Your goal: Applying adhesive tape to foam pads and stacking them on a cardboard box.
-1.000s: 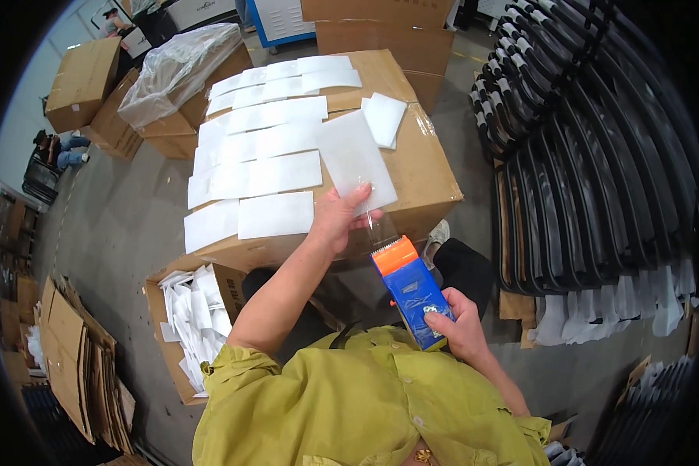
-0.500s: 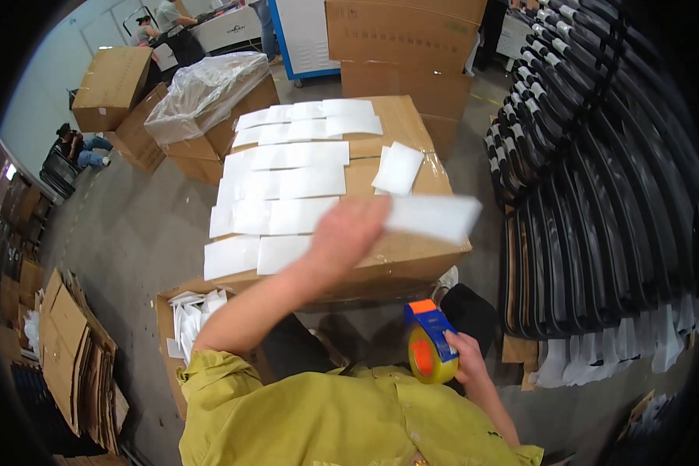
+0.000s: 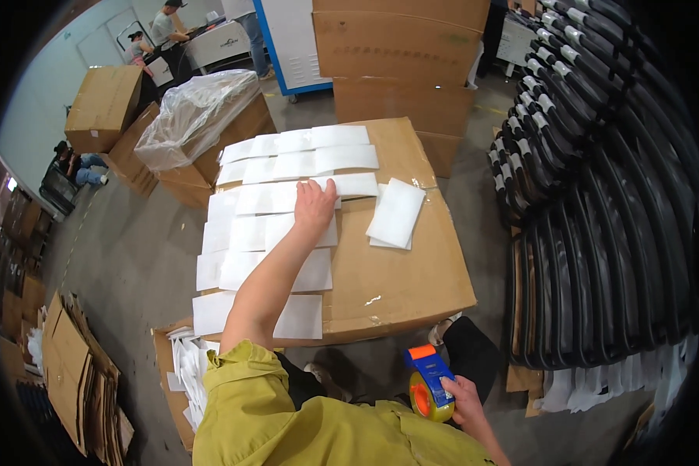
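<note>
My left hand (image 3: 314, 206) lies flat, fingers spread, on a white sheet (image 3: 352, 185) at the right end of the third row of white sheets (image 3: 287, 165) spread over a big cardboard box (image 3: 400, 268). To the right of that hand a small loose stack of white sheets (image 3: 396, 213) sits on the bare cardboard. My right hand (image 3: 464, 398) is low by my hip, closed around a blue and orange tape dispenser (image 3: 429, 383) with a yellow roll, well below the box's near edge.
An open carton with more white sheets (image 3: 185, 365) stands at my left knee. Flattened cardboard (image 3: 74, 377) lies at the left. Black curved parts (image 3: 598, 225) are stacked on the right. Boxes (image 3: 396, 54) stand behind, and people (image 3: 163, 27) work in the far background.
My left hand carried a white sheet from the right side and pressed it down at the end of a row. My right hand lowered the tape dispenser toward my hip.
</note>
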A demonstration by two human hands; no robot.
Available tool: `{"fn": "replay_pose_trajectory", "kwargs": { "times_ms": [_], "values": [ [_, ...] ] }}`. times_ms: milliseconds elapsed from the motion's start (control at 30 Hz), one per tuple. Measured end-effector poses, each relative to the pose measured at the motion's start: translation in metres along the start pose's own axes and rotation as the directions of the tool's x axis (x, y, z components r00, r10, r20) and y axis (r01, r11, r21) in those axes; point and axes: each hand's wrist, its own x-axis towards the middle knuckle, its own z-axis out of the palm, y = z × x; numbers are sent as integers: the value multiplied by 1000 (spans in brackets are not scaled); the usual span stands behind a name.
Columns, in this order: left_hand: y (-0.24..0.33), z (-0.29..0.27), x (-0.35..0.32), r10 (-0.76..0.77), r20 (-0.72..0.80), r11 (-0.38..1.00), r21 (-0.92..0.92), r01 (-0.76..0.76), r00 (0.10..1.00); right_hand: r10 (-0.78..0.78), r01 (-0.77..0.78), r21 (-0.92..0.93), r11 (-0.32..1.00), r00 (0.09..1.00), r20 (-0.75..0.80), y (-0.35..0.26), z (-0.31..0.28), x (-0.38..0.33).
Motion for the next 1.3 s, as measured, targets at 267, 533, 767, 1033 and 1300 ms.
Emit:
{"fn": "replay_pose_trajectory", "kwargs": {
  "times_ms": [267,533,767,1033,1300],
  "values": [
    [7,-17,-3,-1,90,997,-80,8,996,1,-1,-19,1000,1000,-25,14,-11,14],
    [16,-29,-4,4,-152,948,-315,-52,988,-11,12,-51,999,1000,23,7,0,6],
    [97,-63,-10,33,222,843,-530,92,975,-10,17,-69,997,996,94,7,10,-12],
    [99,-69,-26,3,-58,594,-803,-48,998,-33,41,-66,997,993,118,11,7,-27],
    [68,-137,-159,21,304,255,-923,289,952,-308,328,-102,939,935,177,-2,-7,-45]
  ]
}}
